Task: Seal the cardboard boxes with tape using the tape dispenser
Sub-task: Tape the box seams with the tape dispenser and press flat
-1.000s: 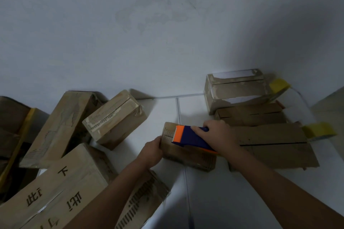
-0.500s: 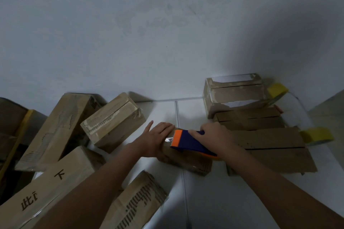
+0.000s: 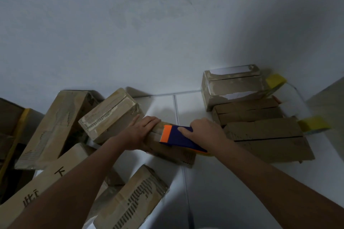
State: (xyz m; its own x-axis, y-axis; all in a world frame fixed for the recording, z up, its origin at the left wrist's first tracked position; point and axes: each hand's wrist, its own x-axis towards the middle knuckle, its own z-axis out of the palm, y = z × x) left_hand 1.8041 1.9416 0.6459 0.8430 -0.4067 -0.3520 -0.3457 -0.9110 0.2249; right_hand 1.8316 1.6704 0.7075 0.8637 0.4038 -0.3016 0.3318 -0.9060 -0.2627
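The tape dispenser (image 3: 181, 138), blue with an orange front edge, is laid on the small cardboard box (image 3: 174, 151) at the middle of the floor. Its long axis runs left to right, the orange end pointing left. It is gripped by the right hand (image 3: 203, 132) with curled fingers. The box's left end is pressed by the left hand (image 3: 142, 133), fingers nearly straight. On the large box (image 3: 55, 176) at lower left, the character "下" is printed; the other writing cannot be read.
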